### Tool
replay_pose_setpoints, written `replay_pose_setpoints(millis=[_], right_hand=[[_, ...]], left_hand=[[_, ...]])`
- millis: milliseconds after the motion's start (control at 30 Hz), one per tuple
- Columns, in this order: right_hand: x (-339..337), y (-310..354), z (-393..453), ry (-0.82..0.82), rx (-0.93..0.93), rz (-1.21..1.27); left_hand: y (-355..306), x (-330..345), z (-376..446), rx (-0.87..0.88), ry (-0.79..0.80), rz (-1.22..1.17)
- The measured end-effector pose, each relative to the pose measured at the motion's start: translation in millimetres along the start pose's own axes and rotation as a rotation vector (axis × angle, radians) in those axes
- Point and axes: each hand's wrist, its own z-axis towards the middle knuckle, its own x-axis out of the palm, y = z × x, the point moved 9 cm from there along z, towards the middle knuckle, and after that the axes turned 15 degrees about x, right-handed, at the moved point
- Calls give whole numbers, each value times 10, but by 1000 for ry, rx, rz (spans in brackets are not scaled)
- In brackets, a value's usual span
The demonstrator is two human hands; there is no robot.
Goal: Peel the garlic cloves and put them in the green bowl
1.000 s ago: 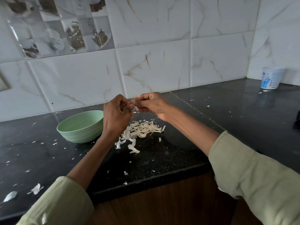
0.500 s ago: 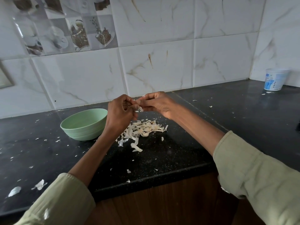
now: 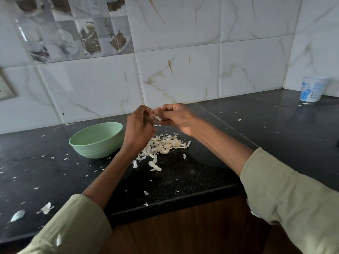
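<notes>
White marble tiles (image 3: 176,77) cover the wall, and below them runs a black counter (image 3: 201,180) with little white bits of skin scattered all over it.

Far on the left edge lie two bigger scraps of peel (image 3: 45,208). Next comes the green bowl (image 3: 96,139), sitting on the counter just beside the left arm. What is inside cannot be seen from this angle.

Then come the hands, held up above the counter and touching each other. The left hand (image 3: 138,128) has its fingers curled in, and the right hand (image 3: 176,117) does too. Between them they pinch a garlic clove (image 3: 158,118). Only a small pale bit of it peeks out, with a flake of skin poking up.

Under the hands sits a pile of peels (image 3: 165,144), just right of the bowl.

Far to the right, in the corner, stands a white tub (image 3: 311,88), well apart from everything else.

A garlic clove is probably small, light and firm, so it will not squash easily. The skin looks thin and dry and likely tears into tiny flakes. A bare clove may feel a bit sticky or slippery. It seems best to hold the fat middle with one hand and pick at the loose skin from the tip with the other.
</notes>
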Motion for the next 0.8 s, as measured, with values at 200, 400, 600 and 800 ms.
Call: replay_pose_setpoints(millis=[200, 400, 600, 800], right_hand=[[-24, 36, -6, -11, -13, 59], [-108, 172, -41, 16, -66, 92], [-62, 236, -87, 32, -112, 0], [-61, 305, -100, -15, -188, -119]], left_hand=[[146, 10, -11, -79, 24, 52], [127, -9, -9, -16, 75, 170], [63, -81, 56, 46, 5, 184], [107, -194, 47, -14, -124, -34]])
